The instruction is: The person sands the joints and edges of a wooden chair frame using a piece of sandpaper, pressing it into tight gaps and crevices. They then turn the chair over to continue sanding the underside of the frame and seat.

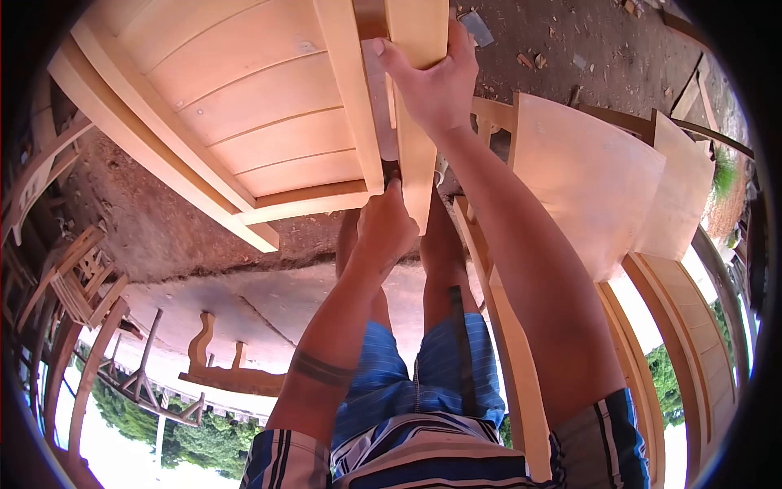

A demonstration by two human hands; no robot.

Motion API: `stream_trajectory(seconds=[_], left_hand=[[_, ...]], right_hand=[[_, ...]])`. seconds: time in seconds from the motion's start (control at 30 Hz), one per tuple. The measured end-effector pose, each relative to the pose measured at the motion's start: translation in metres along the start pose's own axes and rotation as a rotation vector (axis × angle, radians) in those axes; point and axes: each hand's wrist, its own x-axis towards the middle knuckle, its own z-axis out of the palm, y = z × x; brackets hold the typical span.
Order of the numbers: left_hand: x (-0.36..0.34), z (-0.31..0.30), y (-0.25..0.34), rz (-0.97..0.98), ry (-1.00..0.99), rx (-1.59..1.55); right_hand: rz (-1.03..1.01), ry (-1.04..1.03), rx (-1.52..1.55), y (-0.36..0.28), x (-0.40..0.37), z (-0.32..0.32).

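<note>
Our striped shirt (440,464) is hanging nearest while our right hand (436,85) is clasping the wooden rail (417,167) beside the grooved panel (269,106), apparently steadying it, our left hand (387,224) resting curled by its lower end, contents we cannot tell.

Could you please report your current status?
Right hand gripping wooden rail. Left hand beside its near end, hold unclear. Grooved panel close alongside, leaving narrow gap.
</note>
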Motion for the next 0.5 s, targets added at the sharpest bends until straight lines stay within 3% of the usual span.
stream_trajectory(seconds=[0.1, 0.5], left_hand=[[-0.01, 0.001, 0.001, 0.063, 0.024, 0.105], [0.014, -0.002, 0.002, -0.003, -0.012, 0.01]], right_hand=[[-0.003, -0.012, 0.032, 0.0, 0.0, 0.002], [-0.016, 0.027, -0.026, 0.006, 0.0, 0.003]])
